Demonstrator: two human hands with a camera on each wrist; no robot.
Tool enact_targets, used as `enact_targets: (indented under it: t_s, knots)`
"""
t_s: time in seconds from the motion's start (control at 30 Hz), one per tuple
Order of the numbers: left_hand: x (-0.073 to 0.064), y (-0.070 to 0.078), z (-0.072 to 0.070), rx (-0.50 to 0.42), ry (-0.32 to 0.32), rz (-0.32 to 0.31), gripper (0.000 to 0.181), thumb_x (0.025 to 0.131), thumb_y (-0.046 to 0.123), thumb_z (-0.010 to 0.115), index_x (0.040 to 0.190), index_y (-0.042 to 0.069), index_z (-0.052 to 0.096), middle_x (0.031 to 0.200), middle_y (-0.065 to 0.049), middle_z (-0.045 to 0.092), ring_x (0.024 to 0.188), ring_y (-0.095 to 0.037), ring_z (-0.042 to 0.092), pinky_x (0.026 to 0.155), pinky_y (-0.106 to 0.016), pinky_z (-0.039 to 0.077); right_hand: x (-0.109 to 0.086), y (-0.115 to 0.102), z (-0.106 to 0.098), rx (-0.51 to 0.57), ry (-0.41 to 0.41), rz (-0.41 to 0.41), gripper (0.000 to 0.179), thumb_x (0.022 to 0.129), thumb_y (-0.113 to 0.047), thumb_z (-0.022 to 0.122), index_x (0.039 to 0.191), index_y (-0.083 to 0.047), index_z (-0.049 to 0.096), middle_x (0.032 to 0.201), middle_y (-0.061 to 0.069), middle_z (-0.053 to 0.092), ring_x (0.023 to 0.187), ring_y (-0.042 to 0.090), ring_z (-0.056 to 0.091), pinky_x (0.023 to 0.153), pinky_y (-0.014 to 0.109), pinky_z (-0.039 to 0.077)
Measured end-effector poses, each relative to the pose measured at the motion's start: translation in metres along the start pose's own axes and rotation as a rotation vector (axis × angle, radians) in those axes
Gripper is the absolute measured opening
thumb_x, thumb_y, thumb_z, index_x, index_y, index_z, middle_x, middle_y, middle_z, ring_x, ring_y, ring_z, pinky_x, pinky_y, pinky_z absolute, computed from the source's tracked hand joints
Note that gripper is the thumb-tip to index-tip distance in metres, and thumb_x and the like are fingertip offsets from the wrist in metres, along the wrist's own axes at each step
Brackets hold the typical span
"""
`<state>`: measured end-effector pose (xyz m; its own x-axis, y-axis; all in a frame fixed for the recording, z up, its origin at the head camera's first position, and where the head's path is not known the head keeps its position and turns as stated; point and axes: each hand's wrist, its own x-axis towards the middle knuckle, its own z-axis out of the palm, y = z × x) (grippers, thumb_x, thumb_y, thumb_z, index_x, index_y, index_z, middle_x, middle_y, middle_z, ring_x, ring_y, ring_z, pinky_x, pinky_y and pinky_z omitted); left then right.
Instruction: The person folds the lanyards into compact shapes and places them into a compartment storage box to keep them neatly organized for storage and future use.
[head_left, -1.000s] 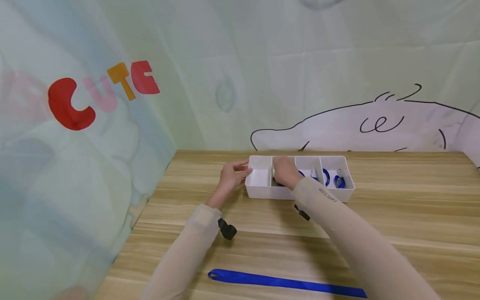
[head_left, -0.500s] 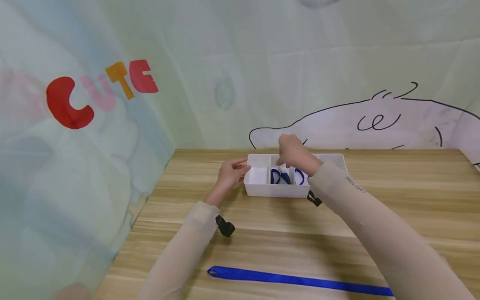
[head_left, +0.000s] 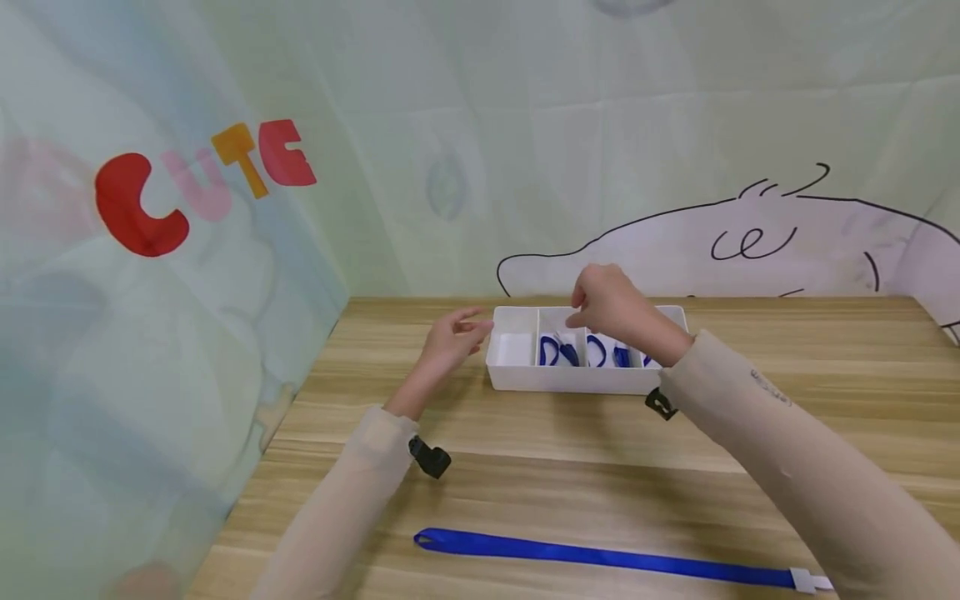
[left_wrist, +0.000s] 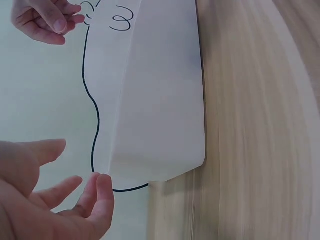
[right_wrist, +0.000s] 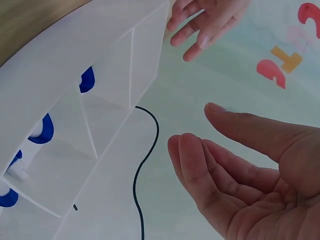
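A long white divided box (head_left: 573,380) stands near the back of the table. Blue lanyards (head_left: 570,355) lie coiled in its compartments, while the leftmost compartment holds nothing. My left hand (head_left: 452,340) is just off the box's left end, fingers loosely bent and spread, holding nothing. Over the box's middle, my right hand (head_left: 611,307) hovers with a gap between thumb and fingers. The right wrist view shows that hand (right_wrist: 240,170) with nothing in its grasp. Part of the box's right side is hidden behind the right hand and forearm.
Another blue lanyard (head_left: 600,557) lies stretched flat across the front of the wooden table (head_left: 525,467), with a white clip (head_left: 802,580) at its right end. A printed cloth backdrop (head_left: 420,167) stands behind and to the left of the table.
My right hand has come up out of the second compartment and moved right, leaving a coiled lanyard visible there. The left hand has drawn back slightly from the box's left end.
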<state>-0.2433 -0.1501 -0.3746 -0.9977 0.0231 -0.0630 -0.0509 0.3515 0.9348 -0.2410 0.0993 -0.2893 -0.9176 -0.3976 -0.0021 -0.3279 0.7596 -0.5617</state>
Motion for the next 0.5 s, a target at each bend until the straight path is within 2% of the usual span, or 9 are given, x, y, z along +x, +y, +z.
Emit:
enact_targets:
  t_s: [0.13,0.23,0.5]
  knots:
    - [-0.010,0.003,-0.007,0.007,-0.042,0.031,0.047,0.102,0.019,0.061,0.144,0.001,0.050,0.134,-0.024,0.056,0.117,-0.038,0.058,0.095,-0.040,0.054,-0.010,0.000,-0.004,0.037,0.017,-0.001,0.020,0.088,-0.002,0.075,0.103,0.010,0.070,0.093,0.020,0.070,0.067,0.023,0.066,0.072,0.038,0.059]
    - [-0.017,0.008,-0.010,-0.001,-0.053,0.053,0.045,0.103,0.019,0.058,0.143,0.001,0.050,0.132,-0.026,0.057,0.116,-0.042,0.057,0.095,-0.041,0.054,-0.018,0.001,-0.007,0.060,0.025,0.000,0.021,0.088,-0.003,0.075,0.103,0.010,0.069,0.096,0.021,0.070,0.069,0.025,0.067,0.070,0.037,0.059]
    - [-0.034,0.019,-0.017,0.015,-0.078,0.111,0.043,0.104,0.022,0.057,0.141,0.003,0.053,0.129,-0.023,0.060,0.110,-0.036,0.061,0.093,-0.041,0.055,-0.037,0.002,-0.013,0.068,0.044,-0.028,0.022,0.088,-0.006,0.076,0.103,0.009,0.069,0.090,0.017,0.070,0.074,0.024,0.066,0.067,0.035,0.059]
